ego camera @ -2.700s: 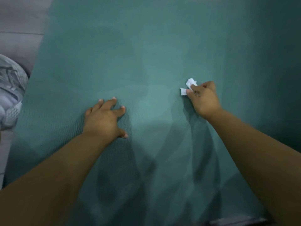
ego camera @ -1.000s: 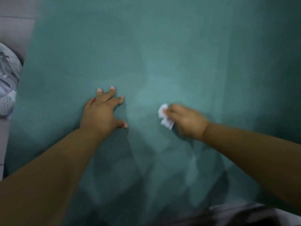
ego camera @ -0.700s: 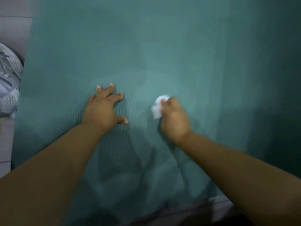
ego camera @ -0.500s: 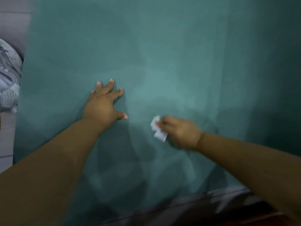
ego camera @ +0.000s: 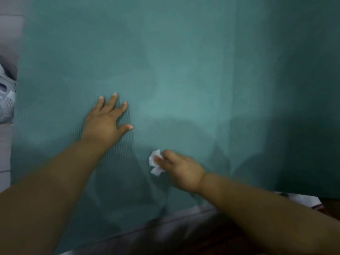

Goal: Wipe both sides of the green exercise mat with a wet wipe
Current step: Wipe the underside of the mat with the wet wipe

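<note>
R hand (ego camera: 181, 171) grip pinches crumpled white wet wipe (ego camera: 155, 162) on flat textured green exercise mat (ego camera: 184, 70); L hand (ego camera: 104, 122) flat on mat, fingers spread.

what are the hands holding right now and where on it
The right hand pinches a crumpled wet wipe by its right side; the left hand only rests flat on the mat.
</note>
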### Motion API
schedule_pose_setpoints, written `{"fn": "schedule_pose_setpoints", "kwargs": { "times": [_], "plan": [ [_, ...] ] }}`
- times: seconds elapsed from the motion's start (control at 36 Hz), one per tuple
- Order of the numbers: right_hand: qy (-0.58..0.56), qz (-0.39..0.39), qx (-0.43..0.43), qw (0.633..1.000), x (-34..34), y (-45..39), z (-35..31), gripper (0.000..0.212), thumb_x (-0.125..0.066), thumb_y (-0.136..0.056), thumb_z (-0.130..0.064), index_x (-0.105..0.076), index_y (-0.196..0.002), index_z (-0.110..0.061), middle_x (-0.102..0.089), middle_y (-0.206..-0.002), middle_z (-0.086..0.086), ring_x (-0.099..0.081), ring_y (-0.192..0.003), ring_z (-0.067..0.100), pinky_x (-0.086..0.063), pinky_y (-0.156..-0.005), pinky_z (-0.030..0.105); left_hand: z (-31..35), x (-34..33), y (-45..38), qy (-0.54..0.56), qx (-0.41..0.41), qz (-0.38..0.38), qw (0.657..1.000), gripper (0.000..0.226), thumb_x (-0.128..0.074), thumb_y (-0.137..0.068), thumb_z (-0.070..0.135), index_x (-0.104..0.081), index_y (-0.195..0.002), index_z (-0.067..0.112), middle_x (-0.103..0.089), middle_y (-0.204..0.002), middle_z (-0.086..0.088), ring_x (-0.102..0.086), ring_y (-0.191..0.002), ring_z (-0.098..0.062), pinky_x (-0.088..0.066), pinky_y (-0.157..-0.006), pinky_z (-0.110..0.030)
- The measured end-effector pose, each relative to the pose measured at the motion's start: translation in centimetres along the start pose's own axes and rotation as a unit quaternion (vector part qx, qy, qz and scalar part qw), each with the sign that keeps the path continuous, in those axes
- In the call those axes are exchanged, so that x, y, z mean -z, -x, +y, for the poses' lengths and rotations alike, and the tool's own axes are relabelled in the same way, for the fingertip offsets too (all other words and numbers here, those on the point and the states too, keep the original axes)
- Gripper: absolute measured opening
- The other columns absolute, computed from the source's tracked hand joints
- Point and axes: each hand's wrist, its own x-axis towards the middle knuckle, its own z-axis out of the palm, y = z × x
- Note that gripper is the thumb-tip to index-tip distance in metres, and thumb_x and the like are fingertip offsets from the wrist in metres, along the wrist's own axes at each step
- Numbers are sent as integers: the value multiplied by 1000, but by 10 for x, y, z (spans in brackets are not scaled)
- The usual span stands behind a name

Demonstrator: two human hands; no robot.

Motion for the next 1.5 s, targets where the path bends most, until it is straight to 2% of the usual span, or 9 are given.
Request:
{"fn": "schedule_pose_setpoints", "kwargs": {
  "times": [0.31, 0.58, 0.67, 0.81, 0.94, 1.08, 1.22, 1.36, 1.5],
  "plan": [
    [59, 109, -415, 901, 40, 8, 38, 11, -41, -99, -24, -49, -96, -18, -58, -95, 9, -59, -97, 32, -36, -68, 26, 7, -13, 64, -90, 5, -76, 993, 82, -55, -83, 59, -16, -150, 31, 2, -159, 3, 3, -146, -26, -4, -119, -37],
    [-40, -78, -77, 993, 1, 26, -59, 28, -38, -97, -18, -55, -118, -12, -54, -114, 18, -62, -88, 33, -42, -62, 32, 11, -16, 104, -127, 2, -137, 982, 81, -55, -85, 57, -12, -150, 34, 9, -159, 7, 6, -146, -23, -7, -119, -36],
    [49, -15, -185, 981, 23, 36, -8, 23, -37, -100, -39, -44, -88, -20, -61, -98, 10, -58, -93, 28, -32, -68, 30, 10, -13, 114, -135, 3, -157, 978, 80, -53, -87, 57, -10, -150, 34, 11, -158, 8, 7, -146, -22, -6, -119, -35],
    [55, 9, -437, 898, 38, 56, 40, 37, -43, -91, -9, -45, -128, -9, -40, -128, 19, -51, -107, 36, -44, -86, 35, 11, -13, 124, -137, 7, -178, 974, 80, -52, -87, 58, -10, -151, 33, 12, -158, 7, 8, -146, -22, -4, -119, -35],
    [-78, 99, -421, 898, 0, 32, -42, 14, -35, -102, -18, -48, -100, -16, -62, -116, 17, -65, -81, 1, -43, -71, 10, 15, -16, 126, -157, 12, -189, 969, 84, -53, -88, 55, -3, -151, 31, 17, -158, 4, 11, -146, -25, -1, -118, -38],
    [-38, -155, -86, 984, -8, 43, -97, 38, -38, -98, -11, -38, -136, -12, -42, -130, 13, -51, -106, 33, -36, -75, 33, 17, -16, 127, -162, 13, -189, 968, 85, -54, -88, 53, -3, -151, 30, 18, -158, 4, 12, -145, -26, 0, -117, -39],
    [-29, -59, -224, 972, 32, 61, -49, 17, -39, -101, -28, -42, -86, -19, -60, -96, 6, -61, -84, 23, -34, -61, 20, 13, -13, 132, -161, 4, -194, 968, 86, -56, -88, 52, -2, -151, 31, 17, -158, 5, 12, -146, -25, -2, -117, -39],
    [-30, -74, -481, 873, 47, 88, -5, 38, -48, -87, 1, -44, -125, -3, -38, -127, 17, -57, -97, 37, -46, -86, 36, 17, -12, 135, -164, 5, -194, 967, 86, -55, -88, 52, -3, -152, 29, 16, -158, 4, 11, -146, -25, -2, -117, -39],
    [-34, -66, -389, 918, 18, 73, -57, 39, -42, -91, -1, -40, -130, -6, -35, -132, 12, -56, -108, 32, -39, -93, 35, 20, -14, 138, -161, 10, -201, 966, 84, -55, -89, 52, -5, -152, 26, 16, -158, 2, 11, -146, -27, -2, -118, -41]
  ]
}}
